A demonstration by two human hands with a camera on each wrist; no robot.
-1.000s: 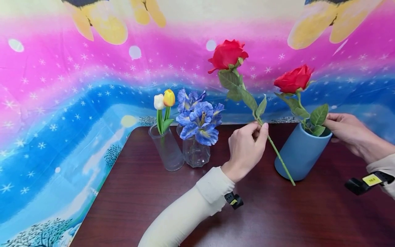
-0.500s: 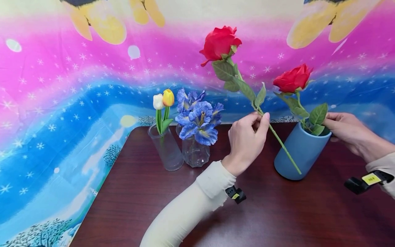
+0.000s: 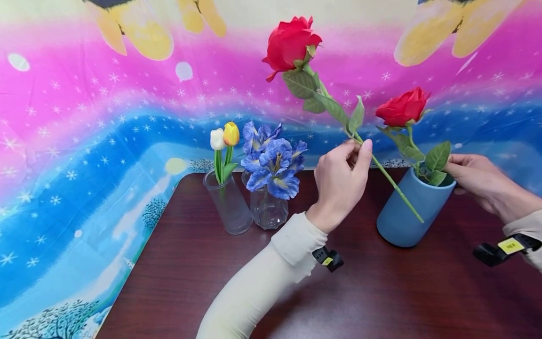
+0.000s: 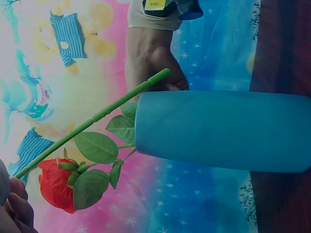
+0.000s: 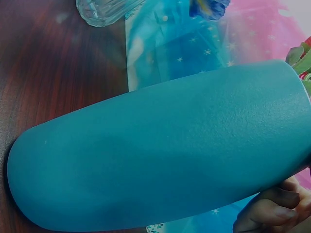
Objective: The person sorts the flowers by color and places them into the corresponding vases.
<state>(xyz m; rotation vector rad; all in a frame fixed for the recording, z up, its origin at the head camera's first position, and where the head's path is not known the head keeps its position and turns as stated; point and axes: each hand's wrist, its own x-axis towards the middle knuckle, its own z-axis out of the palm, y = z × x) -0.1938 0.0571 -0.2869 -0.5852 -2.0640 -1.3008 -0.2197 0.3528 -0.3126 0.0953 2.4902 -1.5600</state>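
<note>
My left hand (image 3: 340, 181) pinches the green stem of a red rose (image 3: 292, 44) between thumb and fingers. Its bloom leans up and left, and the bare stem end slants down right, in front of a blue vase (image 3: 395, 223) in the head view. The left wrist view shows this stem (image 4: 107, 111) above the vase's mouth level, apart from the opening. A second red rose (image 3: 402, 109) stands in the vase, leaves at the rim. My right hand (image 3: 487, 183) grips the vase's right rim; curled fingers (image 5: 272, 208) show beneath it in the right wrist view.
Left of my left hand stand a clear glass vase (image 3: 237, 219) with a white and a yellow tulip (image 3: 231, 134), and a ribbed glass vase (image 3: 271, 214) with blue irises (image 3: 277, 165). They share the dark wooden table (image 3: 169, 273). A printed cloth (image 3: 127, 103) hangs behind.
My left hand has lifted the rose up and slightly left, so the stem's lower end has risen from near the vase's base to about its middle. The right hand and vase stay put.
</note>
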